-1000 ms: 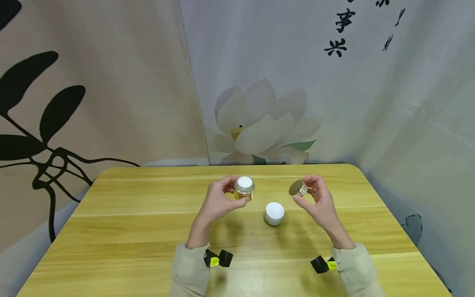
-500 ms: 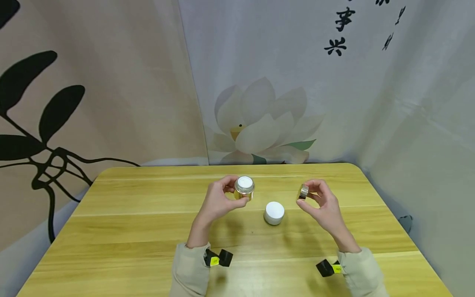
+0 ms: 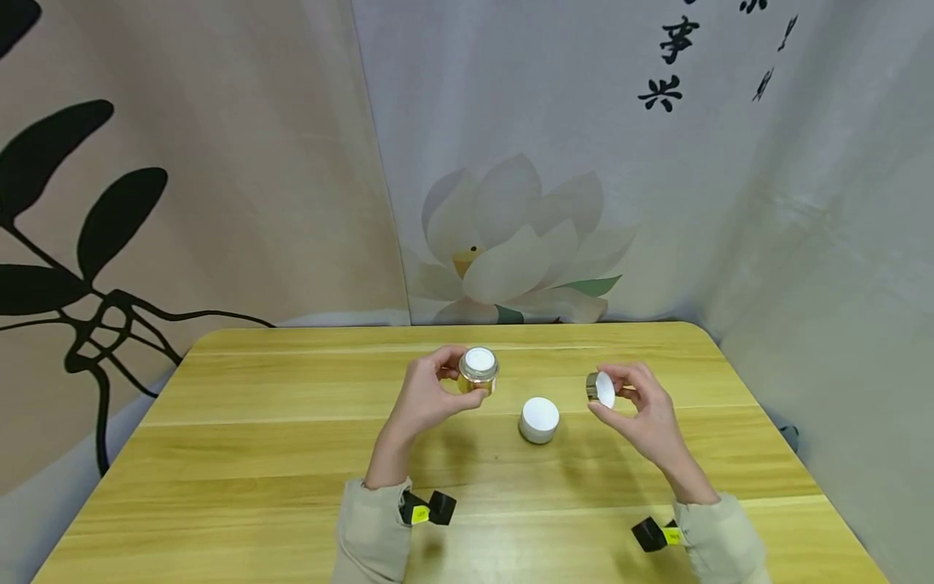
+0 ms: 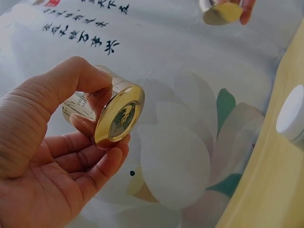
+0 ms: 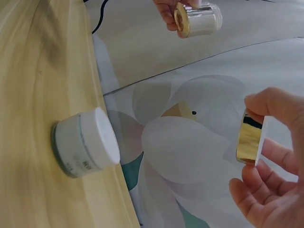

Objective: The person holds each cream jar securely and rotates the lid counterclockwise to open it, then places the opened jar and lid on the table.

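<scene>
Between thumb and fingers my left hand (image 3: 430, 389) grips a small cosmetic jar (image 3: 478, 373) with gold sides and a white top surface, raised above the table. In the left wrist view the jar's shiny gold base (image 4: 121, 116) faces the camera. My right hand (image 3: 642, 410) pinches a gold lid (image 3: 601, 389) by its rim, apart from the jar, tilted so its white inside faces right. A white-lidded jar (image 3: 539, 420) stands upright on the table between the hands; in the right wrist view its side (image 5: 85, 142) carries small lettering.
The wooden table (image 3: 255, 454) has its far edge against a printed curtain (image 3: 525, 97) with a lotus, leaves and black characters. Black wrist cameras (image 3: 441, 508) sit at both sleeves.
My right hand has moved slightly right and towards me, turning the lid from its gold top to its white inside. The left hand with the jar has hardly moved.
</scene>
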Action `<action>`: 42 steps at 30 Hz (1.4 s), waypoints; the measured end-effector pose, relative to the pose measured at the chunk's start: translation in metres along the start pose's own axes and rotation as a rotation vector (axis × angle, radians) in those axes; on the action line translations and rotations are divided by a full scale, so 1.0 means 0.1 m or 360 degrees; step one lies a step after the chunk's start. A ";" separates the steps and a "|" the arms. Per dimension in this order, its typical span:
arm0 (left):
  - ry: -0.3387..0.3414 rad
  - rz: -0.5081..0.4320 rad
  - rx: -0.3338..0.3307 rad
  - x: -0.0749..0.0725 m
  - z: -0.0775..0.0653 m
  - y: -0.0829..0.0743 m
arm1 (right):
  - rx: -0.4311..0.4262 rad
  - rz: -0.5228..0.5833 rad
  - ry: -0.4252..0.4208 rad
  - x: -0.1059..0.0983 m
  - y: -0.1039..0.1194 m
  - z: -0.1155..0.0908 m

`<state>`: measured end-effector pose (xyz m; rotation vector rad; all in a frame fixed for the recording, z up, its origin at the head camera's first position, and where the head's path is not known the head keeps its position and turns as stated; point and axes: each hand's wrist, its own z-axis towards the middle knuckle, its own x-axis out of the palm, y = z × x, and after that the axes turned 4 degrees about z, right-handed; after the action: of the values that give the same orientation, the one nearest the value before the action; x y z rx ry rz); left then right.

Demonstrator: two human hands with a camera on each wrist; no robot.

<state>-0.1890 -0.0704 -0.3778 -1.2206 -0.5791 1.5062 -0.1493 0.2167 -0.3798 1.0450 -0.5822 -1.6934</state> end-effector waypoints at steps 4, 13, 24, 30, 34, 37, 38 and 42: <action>0.0003 0.0005 -0.0004 0.00 0.00 0.00 | 0.0016 -0.0033 0.0006 -0.03 -0.18 -0.06; -0.0007 0.0014 -0.0015 0.00 0.00 0.01 | 0.0099 -0.0244 0.0073 -0.08 -0.48 -0.19; -0.0004 0.0026 -0.0010 0.01 0.00 0.04 | 0.0110 -0.0410 0.0139 -0.06 -0.65 -0.36; -0.0011 0.0047 -0.0005 -0.01 -0.01 0.03 | 0.0170 -0.0480 0.0216 -0.05 -0.75 -0.44; -0.0015 0.0062 -0.0006 -0.01 -0.01 0.03 | 0.0247 -0.0518 0.0278 -0.04 -0.80 -0.49; -0.0019 0.0063 -0.0001 -0.01 -0.01 0.04 | 0.0273 -0.0535 0.0307 -0.04 -0.83 -0.53; -0.0019 0.0064 0.0000 -0.01 -0.01 0.05 | 0.0275 -0.0543 0.0316 -0.04 -0.84 -0.53; -0.0020 0.0059 0.0018 -0.03 -0.02 0.01 | 0.0281 -0.0559 0.0345 -0.04 -0.87 -0.56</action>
<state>-0.1882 -0.0742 -0.3783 -1.2200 -0.5585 1.5475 -0.1453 0.2583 -0.4747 1.5073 -0.4300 -1.8186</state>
